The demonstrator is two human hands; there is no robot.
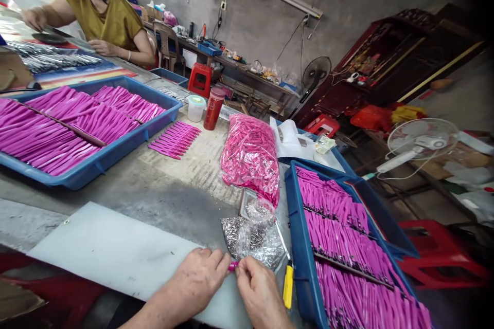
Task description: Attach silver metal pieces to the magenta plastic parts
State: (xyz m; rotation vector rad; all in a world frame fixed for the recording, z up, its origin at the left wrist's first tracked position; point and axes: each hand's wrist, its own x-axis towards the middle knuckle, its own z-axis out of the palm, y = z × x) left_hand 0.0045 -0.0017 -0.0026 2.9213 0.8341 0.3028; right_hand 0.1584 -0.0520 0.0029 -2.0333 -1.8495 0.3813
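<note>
My left hand [200, 275] is closed, its fingers bent over one end of a small magenta plastic piece [232, 266]. At the piece's other end, the thumb and fingers of my right hand [259, 288] pinch it. Most of the piece is hidden by the fingers. Both hands are above the right end of a white board [111, 247]. Just beyond them lies a clear plastic bag [266, 241] with many tiny metal parts [233, 231]. A screwdriver with a yellow handle [288, 287] rests right of my right hand.
Blue trays of magenta strips stand at left [88, 172] and right [299, 247]. A bag of pink parts [250, 154], a row of magenta pieces [175, 140], a red flask [213, 109] and a lidded tub [196, 109] lie farther back. A co-worker [110, 20] sits across at left.
</note>
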